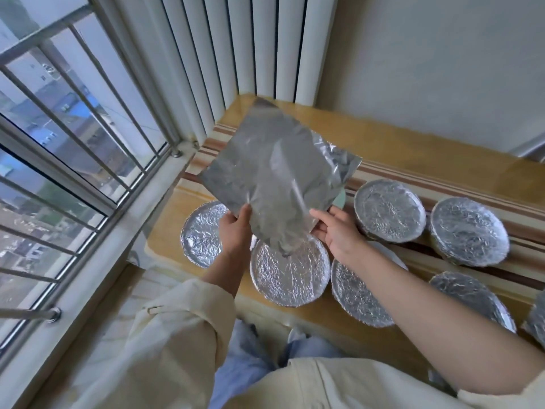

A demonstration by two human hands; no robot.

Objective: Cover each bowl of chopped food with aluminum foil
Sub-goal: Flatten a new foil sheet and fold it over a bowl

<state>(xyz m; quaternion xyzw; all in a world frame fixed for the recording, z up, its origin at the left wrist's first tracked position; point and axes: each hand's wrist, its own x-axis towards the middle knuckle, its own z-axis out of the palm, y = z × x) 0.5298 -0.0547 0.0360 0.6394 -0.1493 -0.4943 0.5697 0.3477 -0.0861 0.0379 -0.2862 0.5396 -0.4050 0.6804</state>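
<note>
A loose sheet of aluminum foil (267, 166) hangs in the air over the table. My left hand (236, 228) pinches its near left edge and my right hand (336, 231) pinches its near right edge. A pale green bowl rim (341, 199) peeks out behind the sheet's right side; its contents are hidden. Several bowls wrapped in foil stand on the table: one at the left (200, 234), one under the sheet (290, 273), one beneath my right forearm (356, 296), two at the right back (389, 214) (469, 230), one near right (472, 299).
The wooden table (413, 143) with a striped runner fills the corner. A barred window (73, 143) is at the left, white vertical blinds (236, 48) at the back, a plain wall at the right. My knees show below the table's edge.
</note>
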